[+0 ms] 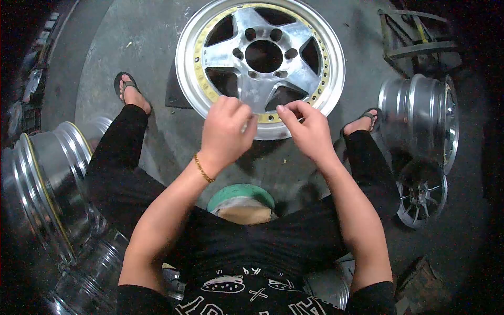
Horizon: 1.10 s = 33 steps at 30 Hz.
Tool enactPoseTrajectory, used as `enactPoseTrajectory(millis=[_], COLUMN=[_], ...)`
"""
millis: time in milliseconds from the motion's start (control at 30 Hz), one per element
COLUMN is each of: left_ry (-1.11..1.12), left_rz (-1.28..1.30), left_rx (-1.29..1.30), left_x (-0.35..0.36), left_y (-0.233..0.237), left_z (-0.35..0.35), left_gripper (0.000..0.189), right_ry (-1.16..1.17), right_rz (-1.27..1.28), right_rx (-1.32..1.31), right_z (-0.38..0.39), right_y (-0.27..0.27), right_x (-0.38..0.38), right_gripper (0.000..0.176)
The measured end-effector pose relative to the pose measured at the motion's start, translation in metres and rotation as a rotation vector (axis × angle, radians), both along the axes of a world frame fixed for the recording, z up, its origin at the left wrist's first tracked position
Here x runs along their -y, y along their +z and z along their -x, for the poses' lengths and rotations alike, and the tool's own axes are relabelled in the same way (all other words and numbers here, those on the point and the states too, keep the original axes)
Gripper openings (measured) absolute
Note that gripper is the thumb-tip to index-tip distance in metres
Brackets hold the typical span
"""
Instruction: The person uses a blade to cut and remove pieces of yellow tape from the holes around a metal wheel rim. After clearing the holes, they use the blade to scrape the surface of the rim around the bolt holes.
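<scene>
A polished five-spoke wheel rim [222, 55] lies face up on the floor in front of me, with a yellow ring and small bolts around its edge. My left hand [229, 129] is over the rim's near edge, its fingers curled in and a gold bracelet [203, 168] on the wrist. To its right, my right hand [308, 130] is held with thumb and index finger brought close together above the yellow ring. Anything between the fingers of either hand is too small or hidden to make out.
Several shiny rim barrels [42, 178] stand at the left. More rims [412, 118] are at the right, with a smaller spoked wheel [420, 194] below them. A metal frame [420, 50] stands at the upper right. A green round object [241, 193] is between my legs.
</scene>
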State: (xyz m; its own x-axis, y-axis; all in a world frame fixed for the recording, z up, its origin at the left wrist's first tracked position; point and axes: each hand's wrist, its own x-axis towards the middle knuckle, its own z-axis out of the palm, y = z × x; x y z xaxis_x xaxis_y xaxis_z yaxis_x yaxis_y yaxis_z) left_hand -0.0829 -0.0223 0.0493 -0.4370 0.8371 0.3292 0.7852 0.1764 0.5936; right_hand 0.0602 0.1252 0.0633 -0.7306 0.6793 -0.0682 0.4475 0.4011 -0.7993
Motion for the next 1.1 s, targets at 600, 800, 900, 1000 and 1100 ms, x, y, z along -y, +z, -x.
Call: enactPoseTrajectory(millis=[600,800,900,1000,1100], left_ry=[-0.166,-0.193,-0.203,-0.162,-0.149], left_rz=[0.471,0.521,0.526,0.509,0.471], left_rx=[-0.21,-0.282,-0.314,-0.265,-0.213], left_x=[0.016,0.013,0.011,0.009,0.011], left_y=[-0.047,-0.05,-0.05,-0.05,-0.053], left_z=[-0.032,-0.031,-0.033,-0.036,-0.032], left_gripper=[0.033,0.036,0.035,0.033,0.033], right_ry=[-0.007,0.034,0.015,0.041,0.061], right_rz=[-0.023,-0.047,-0.051,-0.049,-0.049], right_rx=[0.163,0.133,0.144,0.136,0.145], right_z=[-0.003,-0.003,-0.003,-0.002,-0.004], right_y=[-0.002,0.0,0.0,0.001,-0.004], right_x=[-0.015,-0.016,-0.014,-0.013,-0.012], right_gripper=[0.025,0.024,0.024,0.024,0.024])
